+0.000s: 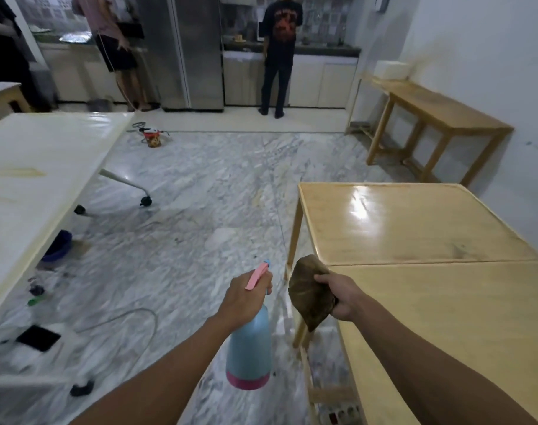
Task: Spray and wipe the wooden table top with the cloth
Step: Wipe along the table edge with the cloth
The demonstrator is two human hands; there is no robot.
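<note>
My left hand (pixel 243 297) grips the neck of a light blue spray bottle (pixel 249 348) with a pink trigger and pink base, held in the air over the floor just left of the tables. My right hand (pixel 342 297) is closed on a crumpled brown cloth (pixel 309 296), which hangs beside the near left corner of the wooden table top (pixel 399 228). A second wooden table (pixel 464 326) butts against it nearer to me. Both tops are glossy and bare.
A long white table (pixel 37 173) on castors stands at the left, with a blue basin (pixel 57 245), cables and small items beneath it. A wooden bench (pixel 439 108) stands by the right wall. Two people stand at the far kitchen counter. Marble floor lies between.
</note>
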